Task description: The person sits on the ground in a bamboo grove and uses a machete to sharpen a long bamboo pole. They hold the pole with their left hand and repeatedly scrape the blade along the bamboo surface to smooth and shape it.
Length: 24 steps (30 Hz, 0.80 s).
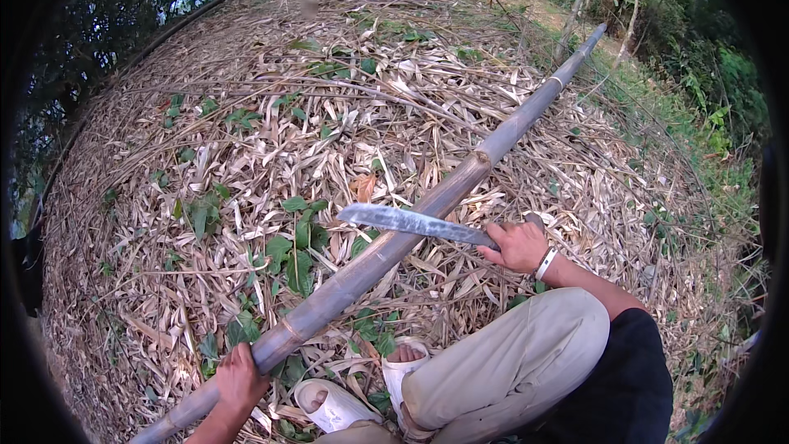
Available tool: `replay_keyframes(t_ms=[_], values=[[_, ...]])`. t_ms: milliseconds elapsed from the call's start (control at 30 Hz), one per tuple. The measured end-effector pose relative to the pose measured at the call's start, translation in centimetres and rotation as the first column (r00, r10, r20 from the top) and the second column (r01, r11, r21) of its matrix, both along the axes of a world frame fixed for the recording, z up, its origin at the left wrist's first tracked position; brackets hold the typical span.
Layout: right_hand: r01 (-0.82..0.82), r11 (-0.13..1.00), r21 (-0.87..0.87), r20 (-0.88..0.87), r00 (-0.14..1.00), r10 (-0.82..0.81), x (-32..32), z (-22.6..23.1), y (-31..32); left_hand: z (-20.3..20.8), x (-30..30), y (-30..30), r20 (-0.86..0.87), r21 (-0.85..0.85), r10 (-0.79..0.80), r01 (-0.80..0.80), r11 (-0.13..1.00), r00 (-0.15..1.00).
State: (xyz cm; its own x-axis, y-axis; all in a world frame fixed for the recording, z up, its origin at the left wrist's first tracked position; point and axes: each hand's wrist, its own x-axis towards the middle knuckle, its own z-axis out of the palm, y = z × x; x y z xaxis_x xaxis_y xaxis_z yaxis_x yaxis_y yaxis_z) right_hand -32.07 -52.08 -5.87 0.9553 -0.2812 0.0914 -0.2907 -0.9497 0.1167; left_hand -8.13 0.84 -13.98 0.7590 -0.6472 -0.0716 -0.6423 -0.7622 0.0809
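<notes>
A long bamboo pole (pixel 345 279) with several ringed joints slants across the view, from the lower left to the upper right. Near its lower end my left hand (pixel 240 378) is wrapped round it, below one of the joints. My right hand (pixel 518 246) grips the handle of a machete (pixel 415 223), right of the pole. The grey blade points left and crosses over the pole near its middle; whether it touches the pole I cannot tell. A pale band circles my right wrist.
Dry fallen leaves (pixel 246 156) and thin twigs cover the ground, with green leafy plants (pixel 300 251) among them. My bent knee and light sandals (pixel 333 405) are close to the pole's near part. Slim tree trunks (pixel 579 0) stand beyond its far end.
</notes>
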Motion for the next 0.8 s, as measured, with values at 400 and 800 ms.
replay_keyframes(t_ms=[400, 800], values=[[0.045, 0.993, 0.113, 0.235, 0.97, -0.07, 0.8, -4.5, 0.7, 2.1, 0.5, -2.0, -0.13, 0.065, -0.061, 0.07, 0.995, 0.99], [0.161, 0.935, 0.318, 0.037, 0.983, -0.182, 1.9, -3.9, 2.9, 1.4, 4.3, -1.6, -0.377, -0.191, -0.133, 0.063, 0.98, 0.917]])
